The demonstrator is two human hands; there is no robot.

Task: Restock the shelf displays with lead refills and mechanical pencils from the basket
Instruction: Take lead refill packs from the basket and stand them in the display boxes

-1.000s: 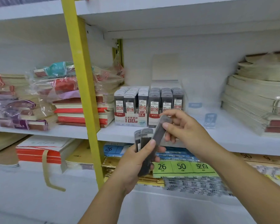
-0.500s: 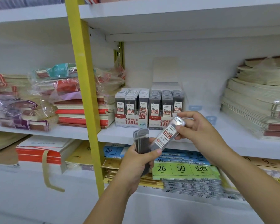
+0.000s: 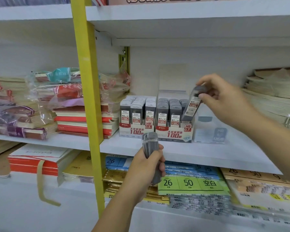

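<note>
Before the white shelf [image 3: 224,153], right hand [image 3: 224,101] pinches one lead case [image 3: 192,106], left hand [image 3: 146,166] grips spare cases [image 3: 151,141].

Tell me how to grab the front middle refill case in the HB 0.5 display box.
Pinch the refill case by its grey cap, coming from above and in front. It stands upright, neighbours flank it, and the display box front covers its base.
</note>
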